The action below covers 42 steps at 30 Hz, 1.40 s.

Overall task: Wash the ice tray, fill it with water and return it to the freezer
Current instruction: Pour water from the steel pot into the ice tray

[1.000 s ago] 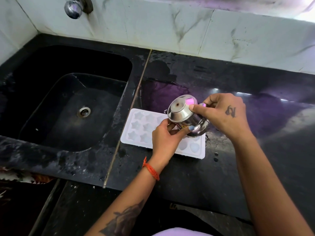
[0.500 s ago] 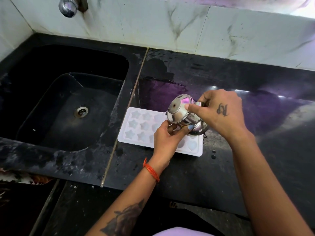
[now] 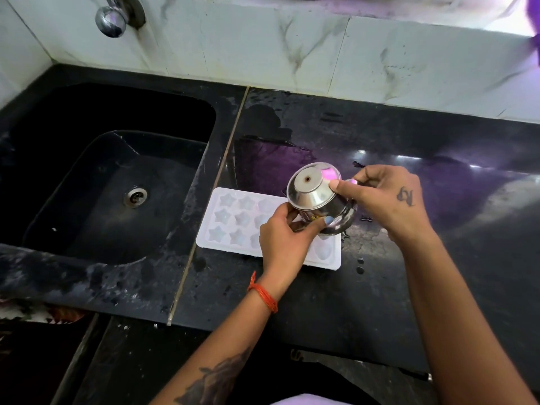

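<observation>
A white ice tray (image 3: 230,220) with star and heart moulds lies flat on the wet black counter (image 3: 321,302), just right of the sink. Over its right half a small steel bowl (image 3: 317,197) is tipped far over, its base facing me. My left hand (image 3: 285,244) grips the bowl's lower rim from below. My right hand (image 3: 385,200) holds the bowl from the right, fingers curled round its side and base. My hands and the bowl hide the tray's middle.
A black sink (image 3: 111,182) with a steel drain (image 3: 135,196) lies to the left. A chrome tap (image 3: 112,20) juts from the white marble wall above it. Water drops dot the counter near the tray.
The bowl has stayed tipped over the tray's right half while both hands keep their hold. Only the camera view shifted slightly.
</observation>
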Each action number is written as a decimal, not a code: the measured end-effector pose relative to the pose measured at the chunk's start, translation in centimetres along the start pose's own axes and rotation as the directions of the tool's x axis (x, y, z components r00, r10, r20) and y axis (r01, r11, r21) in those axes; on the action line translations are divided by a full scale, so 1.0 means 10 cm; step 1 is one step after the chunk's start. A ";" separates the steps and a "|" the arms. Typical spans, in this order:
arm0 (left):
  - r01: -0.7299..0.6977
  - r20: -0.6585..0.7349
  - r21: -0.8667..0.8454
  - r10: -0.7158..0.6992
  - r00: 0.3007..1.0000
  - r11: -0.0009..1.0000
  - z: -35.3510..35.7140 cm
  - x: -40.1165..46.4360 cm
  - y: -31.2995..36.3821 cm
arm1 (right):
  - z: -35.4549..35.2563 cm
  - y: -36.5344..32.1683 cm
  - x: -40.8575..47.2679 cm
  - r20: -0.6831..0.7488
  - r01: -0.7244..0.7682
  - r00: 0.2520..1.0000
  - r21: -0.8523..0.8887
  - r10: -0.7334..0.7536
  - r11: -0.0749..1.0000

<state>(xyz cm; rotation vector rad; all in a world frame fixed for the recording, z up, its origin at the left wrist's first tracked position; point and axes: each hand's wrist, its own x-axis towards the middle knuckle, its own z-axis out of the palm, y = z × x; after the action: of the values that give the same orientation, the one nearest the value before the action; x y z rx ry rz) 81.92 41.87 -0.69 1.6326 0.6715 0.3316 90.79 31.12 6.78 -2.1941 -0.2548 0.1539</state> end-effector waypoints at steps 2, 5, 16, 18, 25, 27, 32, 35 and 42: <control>0.010 0.023 -0.010 -0.010 1.000 1.000 0.02 0.00 0.01 | -0.02 0.00 -0.01 -0.021 -0.002 1.000 -0.007 0.002 1.000; 0.051 0.062 -0.084 -0.046 0.997 0.995 0.07 0.01 0.00 | -0.06 -0.03 -0.04 -0.043 0.027 0.999 -0.067 -0.030 0.997; 0.131 0.157 -0.222 -0.097 0.983 0.966 0.20 -0.06 -0.08 | -0.12 -0.10 -0.11 -0.045 0.119 0.989 -0.317 -0.140 0.941; 0.142 0.170 -0.241 -0.102 0.980 0.960 0.21 -0.07 -0.08 | -0.12 -0.12 -0.11 -0.038 0.128 0.988 -0.352 -0.150 0.927; 0.168 0.210 -0.283 -0.110 0.971 0.944 0.23 -0.10 -0.06 | -0.14 -0.14 -0.12 -0.025 0.157 0.983 -0.421 -0.184 0.894; 0.176 0.214 -0.293 -0.115 0.970 0.940 0.24 -0.11 -0.04 | -0.15 -0.14 -0.12 -0.026 0.159 0.982 -0.424 -0.188 0.891; 0.150 0.171 -0.281 -0.104 0.980 0.948 0.27 -0.13 -0.01 | -0.19 -0.12 -0.12 -0.028 0.142 0.986 -0.392 -0.166 0.909; 0.078 0.100 -0.179 -0.060 0.993 0.981 0.29 -0.14 0.02 | -0.23 -0.05 -0.11 -0.037 0.121 0.990 -0.271 -0.136 0.955; -0.034 0.003 0.033 0.034 0.999 0.999 0.34 -0.14 0.09 | -0.30 0.18 -0.06 -0.053 -0.001 0.999 0.020 0.002 1.000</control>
<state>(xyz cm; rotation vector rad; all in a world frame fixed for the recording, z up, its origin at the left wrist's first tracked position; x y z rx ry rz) 82.95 38.28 -0.19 1.6774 0.6515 0.3445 91.04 27.57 7.09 -2.1753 -0.2211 0.0983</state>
